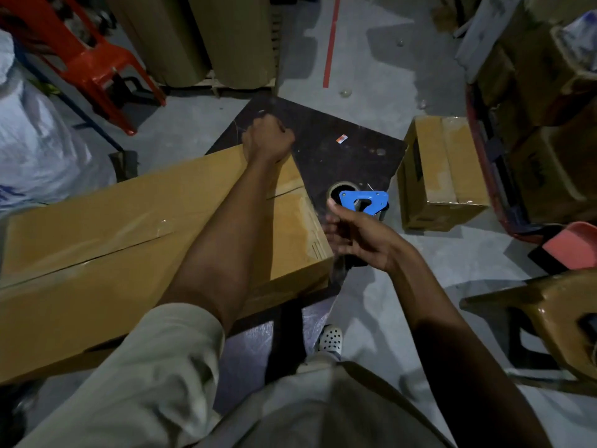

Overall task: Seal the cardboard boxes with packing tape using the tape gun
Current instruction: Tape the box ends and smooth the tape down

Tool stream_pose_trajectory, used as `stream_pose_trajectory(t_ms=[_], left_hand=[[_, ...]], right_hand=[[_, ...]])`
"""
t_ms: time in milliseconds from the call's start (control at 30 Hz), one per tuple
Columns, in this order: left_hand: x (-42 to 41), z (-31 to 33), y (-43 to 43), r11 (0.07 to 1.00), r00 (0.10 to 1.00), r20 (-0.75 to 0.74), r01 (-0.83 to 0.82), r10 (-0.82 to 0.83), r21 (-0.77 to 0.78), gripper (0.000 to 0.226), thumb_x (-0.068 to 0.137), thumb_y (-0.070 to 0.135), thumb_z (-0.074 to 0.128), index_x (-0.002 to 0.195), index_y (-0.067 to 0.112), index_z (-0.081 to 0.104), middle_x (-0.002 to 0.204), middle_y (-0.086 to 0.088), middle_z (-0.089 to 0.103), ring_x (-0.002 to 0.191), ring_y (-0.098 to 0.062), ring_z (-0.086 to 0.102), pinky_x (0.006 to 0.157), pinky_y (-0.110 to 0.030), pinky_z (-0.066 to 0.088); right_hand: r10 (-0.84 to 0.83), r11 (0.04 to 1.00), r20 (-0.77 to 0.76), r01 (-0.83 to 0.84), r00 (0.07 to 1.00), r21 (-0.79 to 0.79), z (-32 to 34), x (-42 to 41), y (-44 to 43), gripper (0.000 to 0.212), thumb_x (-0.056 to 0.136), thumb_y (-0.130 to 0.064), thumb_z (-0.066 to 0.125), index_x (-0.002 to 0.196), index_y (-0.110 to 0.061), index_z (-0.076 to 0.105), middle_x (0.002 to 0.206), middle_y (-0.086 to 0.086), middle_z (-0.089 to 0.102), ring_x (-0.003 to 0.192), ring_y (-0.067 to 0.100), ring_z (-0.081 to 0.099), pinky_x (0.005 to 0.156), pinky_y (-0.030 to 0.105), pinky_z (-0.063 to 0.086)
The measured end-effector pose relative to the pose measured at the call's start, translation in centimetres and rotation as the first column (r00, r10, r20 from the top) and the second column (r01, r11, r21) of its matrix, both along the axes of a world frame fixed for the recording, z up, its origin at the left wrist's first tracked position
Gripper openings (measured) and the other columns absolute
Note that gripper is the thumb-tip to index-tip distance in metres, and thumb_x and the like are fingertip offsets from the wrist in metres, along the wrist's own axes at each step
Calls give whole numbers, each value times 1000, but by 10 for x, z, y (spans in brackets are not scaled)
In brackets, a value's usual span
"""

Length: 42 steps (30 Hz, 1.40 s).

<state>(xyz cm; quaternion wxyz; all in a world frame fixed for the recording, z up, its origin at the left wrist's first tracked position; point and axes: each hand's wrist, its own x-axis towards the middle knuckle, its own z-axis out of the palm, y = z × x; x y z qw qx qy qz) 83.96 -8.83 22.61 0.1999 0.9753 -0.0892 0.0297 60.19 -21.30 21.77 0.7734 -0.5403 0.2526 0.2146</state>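
Observation:
A long cardboard box (122,234) lies on a dark table (349,156), its flaps closed and glossy tape along its top seam. My left hand (269,137) reaches across the box and curls over its far top corner. My right hand (358,237) holds the blue tape gun (365,200) by its handle at the box's right end. The gun's tape roll shows just behind the blue plate. What the tape gun touches is hidden by my hand.
A smaller taped cardboard box (442,176) stands on the floor to the right of the table. More boxes (549,101) are stacked at far right, large paper rolls (206,40) at the back, a red stool (93,66) at back left, a brown stool (555,318) near right.

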Motion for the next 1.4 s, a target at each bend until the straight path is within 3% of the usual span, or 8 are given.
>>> stream_pose_trajectory(t_ms=[167,433,600,800,967,1100,1267,1400], left_hand=[[-2,2,0,1000,1000,-26,3,-3,-5,27,88,37,60,87,14,73,101,-12,71,99,-37,66,77,-38,47],[-9,8,1,999,996,88,12,-8,-43,32,93,37,52,96,12,72,100,-13,72,100,-34,66,84,-40,50],[-42,2,-5,995,996,45,70,-74,77,53,92,47,55,135,16,59,146,-12,54,144,-31,35,118,-51,19],[-66,-8,8,983,983,-49,177,-175,44,58,97,50,54,148,24,48,169,-7,17,156,-27,7,122,-53,2],[-62,-6,15,975,975,-48,219,-217,34,48,105,48,40,147,27,49,168,-3,20,156,-24,10,122,-49,5],[-62,-8,21,971,971,7,237,-237,38,45,108,42,30,148,30,48,166,-2,26,154,-23,16,120,-47,11],[-56,-8,30,973,973,14,229,-229,13,48,110,35,30,156,23,38,165,2,31,153,-19,22,118,-43,14],[-51,-8,31,975,975,11,223,-223,-9,47,109,34,35,154,24,42,163,4,34,151,-19,25,117,-43,16]], right_hand=[[17,1000,-52,-17,999,2,18,-15,-1,6,98,-21,68,101,-16,67,77,-3,67,51,5,55,47,18,49],[-119,985,-101,130,988,116,36,-52,-3,29,106,-30,53,105,-4,67,71,9,75,43,11,64,41,21,53],[-161,986,-44,163,986,40,35,-75,6,18,103,-22,61,96,-7,68,70,7,71,46,11,64,43,21,54],[-320,894,93,333,943,-298,10,-62,12,17,101,-22,63,116,-14,64,102,11,68,75,17,63,70,33,57],[141,581,359,216,923,-784,-16,-28,9,82,85,-7,77,150,-43,43,161,7,18,147,31,23,116,45,30],[490,401,204,-12,848,-916,-9,5,2,67,85,-3,73,137,-42,55,171,-4,4,157,33,-2,119,63,17],[508,350,101,-98,855,-932,2,8,-13,31,78,-18,83,94,-37,64,147,-5,51,146,27,35,111,62,31],[407,577,200,-81,891,-813,18,-7,-26,30,81,-5,84,98,-15,61,98,6,69,91,17,68,78,32,55]])
